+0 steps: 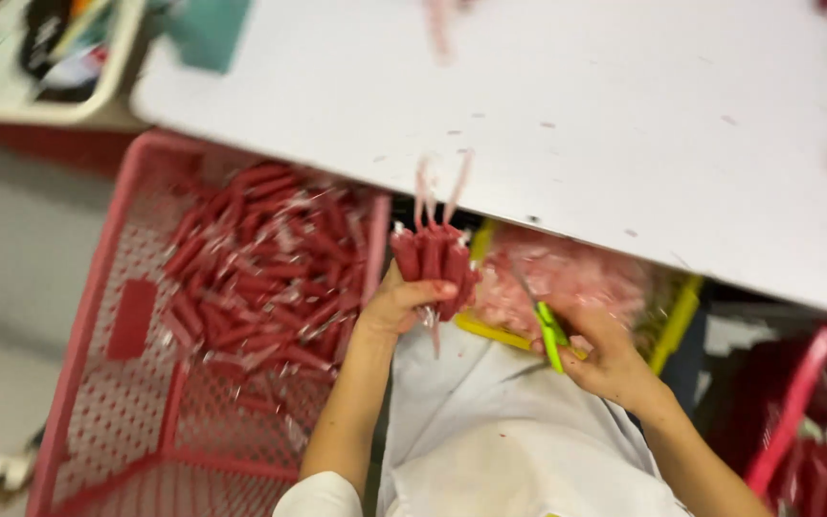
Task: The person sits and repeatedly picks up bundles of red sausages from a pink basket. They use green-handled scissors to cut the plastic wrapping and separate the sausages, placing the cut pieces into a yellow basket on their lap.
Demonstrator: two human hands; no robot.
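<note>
My left forearm rises from the lap, wrist bent, and my left hand (404, 299) is clenched around a bundle of red sticks (435, 260), held upright just below the white table (567, 115) edge, above the gap beside the pink basket (98, 287) of loose red sticks. My right arm angles inward; my right hand (600, 349) grips green-handled scissors (549, 330), blades pointing toward the bundle, apart from it.

A small production workshop — white worktable (547, 105), pink crate (98, 316) of red candles (251, 258).
</note>
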